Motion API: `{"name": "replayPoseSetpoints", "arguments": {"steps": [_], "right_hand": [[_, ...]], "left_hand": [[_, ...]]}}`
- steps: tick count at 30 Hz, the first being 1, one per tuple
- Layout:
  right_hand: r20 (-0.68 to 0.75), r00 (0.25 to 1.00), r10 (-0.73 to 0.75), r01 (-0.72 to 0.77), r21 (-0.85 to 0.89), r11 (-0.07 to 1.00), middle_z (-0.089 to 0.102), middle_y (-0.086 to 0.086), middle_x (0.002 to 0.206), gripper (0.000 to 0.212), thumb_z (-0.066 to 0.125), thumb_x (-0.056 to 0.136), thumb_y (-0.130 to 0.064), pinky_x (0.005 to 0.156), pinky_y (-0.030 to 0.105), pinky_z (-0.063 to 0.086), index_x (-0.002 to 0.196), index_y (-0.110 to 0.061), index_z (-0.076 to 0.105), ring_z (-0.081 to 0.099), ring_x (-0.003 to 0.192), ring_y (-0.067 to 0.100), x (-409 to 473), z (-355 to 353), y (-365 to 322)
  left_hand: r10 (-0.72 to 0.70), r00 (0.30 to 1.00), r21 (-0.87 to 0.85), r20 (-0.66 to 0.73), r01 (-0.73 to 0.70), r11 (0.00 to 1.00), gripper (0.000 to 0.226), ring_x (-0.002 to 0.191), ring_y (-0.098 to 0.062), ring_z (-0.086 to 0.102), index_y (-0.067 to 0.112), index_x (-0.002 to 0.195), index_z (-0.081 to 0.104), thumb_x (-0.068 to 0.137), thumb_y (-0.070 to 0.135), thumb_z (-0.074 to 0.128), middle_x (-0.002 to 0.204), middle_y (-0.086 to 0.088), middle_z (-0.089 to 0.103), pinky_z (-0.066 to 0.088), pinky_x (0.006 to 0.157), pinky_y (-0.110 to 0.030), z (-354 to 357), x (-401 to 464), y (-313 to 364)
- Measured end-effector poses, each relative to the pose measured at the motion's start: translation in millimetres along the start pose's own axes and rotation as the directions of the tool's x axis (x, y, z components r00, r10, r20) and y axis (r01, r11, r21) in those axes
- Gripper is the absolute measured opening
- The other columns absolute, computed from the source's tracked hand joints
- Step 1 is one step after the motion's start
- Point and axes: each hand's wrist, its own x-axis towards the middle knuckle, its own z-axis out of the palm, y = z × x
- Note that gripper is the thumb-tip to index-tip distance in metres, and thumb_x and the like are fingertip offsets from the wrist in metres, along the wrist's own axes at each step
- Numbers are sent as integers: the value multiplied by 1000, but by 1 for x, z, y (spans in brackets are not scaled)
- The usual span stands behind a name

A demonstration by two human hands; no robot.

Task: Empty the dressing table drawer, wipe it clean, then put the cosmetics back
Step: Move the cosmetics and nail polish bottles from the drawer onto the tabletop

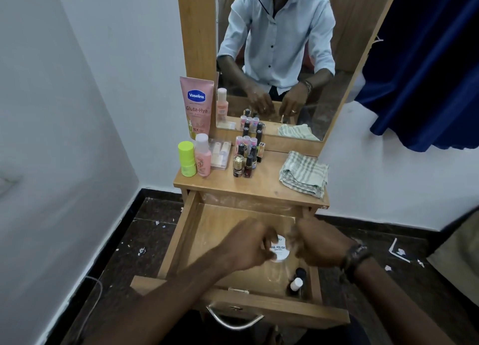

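Nearest me, the open drawer hangs out over my lap, its metal handle at the front edge. Down in its front right corner sit two small bottles, one white-capped, one dark — glass I'd guess, so pinch them at the cap, gently. Both hands are over the middle: left hand and right hand meet on a round white nail polish remover tub, fingers curled round its rim. It looks light and slick; I'd take it by the sides. Farther off, on the counter, the nail polish cluster, pink bottle, green bottle and Vaseline tube already stand out — and the folded checked cloth waits, soft and easy to grab.
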Motion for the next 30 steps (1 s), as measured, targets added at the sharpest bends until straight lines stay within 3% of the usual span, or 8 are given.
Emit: {"name": "replayPoseSetpoints", "arguments": {"steps": [1, 3, 7, 19, 22, 25, 28, 30], "right_hand": [[47, 999, 8, -5, -63, 998, 59, -12, 90, 18, 63, 84, -14, 69, 21, 44, 85, -31, 57, 57, 85, 9, -4, 7, -1], [119, 993, 10, 12, -186, 982, 63, 1, 107, 17, 66, 84, -24, 76, 30, 47, 100, -21, 61, 60, 97, 21, -8, 19, -5], [149, 988, 45, 1, -293, 956, 60, 8, 118, 33, 69, 83, -29, 87, 37, 49, 111, -14, 60, 60, 107, 27, -11, 33, -7], [-36, 999, 26, -34, -227, 973, 60, 8, 115, 21, 59, 86, -23, 71, 32, 38, 106, -16, 60, 60, 102, 29, -15, 45, 4], [-60, 998, 8, -18, -174, 985, 60, 6, 111, 17, 58, 86, -25, 69, 30, 36, 102, -18, 59, 60, 99, 28, -15, 49, 9], [-109, 994, 30, -32, -20, 999, 65, -1, 97, 8, 60, 81, -25, 65, 28, 42, 89, -25, 61, 63, 89, 22, -12, 51, 17], [-193, 979, 69, -27, 212, 977, 64, -12, 76, 9, 66, 82, -26, 59, 16, 42, 76, -29, 61, 60, 69, 4, -11, 40, 26], [-279, 958, 70, 37, 362, 931, 67, -14, 74, 8, 69, 84, -19, 57, 10, 40, 86, -26, 70, 59, 63, -4, -10, 30, 29]], "left_hand": [[-55, 988, 40, 142, 50, 998, 27, 86, -19, 67, 16, 102, 73, 76, 19, 81, 97, -2, 74, 49, 71, -25, 8, 1, 6], [-92, 960, 95, 263, 70, 993, 27, 93, -25, 66, 13, 99, 70, 75, 18, 80, 102, -6, 71, 52, 76, -31, 25, 1, 18], [-188, 938, 142, 292, 151, 978, 27, 94, -34, 64, 8, 95, 67, 76, 25, 74, 102, -14, 67, 55, 78, -42, 46, -1, 31], [-221, 949, 23, 225, 222, 975, 23, 92, -33, 64, 8, 94, 72, 80, 26, 70, 99, -14, 70, 49, 73, -36, 60, -2, 38], [-187, 964, 29, 189, 185, 982, 17, 87, -34, 63, 9, 88, 71, 82, 20, 60, 94, -14, 70, 44, 66, -33, 60, -3, 36], [-178, 976, -32, 128, 183, 982, 13, 75, -22, 62, 8, 83, 72, 79, 18, 64, 82, -8, 70, 43, 60, -27, 49, -3, 28], [-214, 976, -203, 34, 216, 955, 12, 64, -15, 60, 11, 78, 76, 73, 21, 71, 74, -5, 72, 46, 59, -28, 31, 0, 9], [-254, 966, -344, -50, 222, 913, 5, 66, -21, 66, 14, 80, 78, 78, 17, 76, 76, -3, 75, 50, 60, -32, 14, 0, -3]]}}
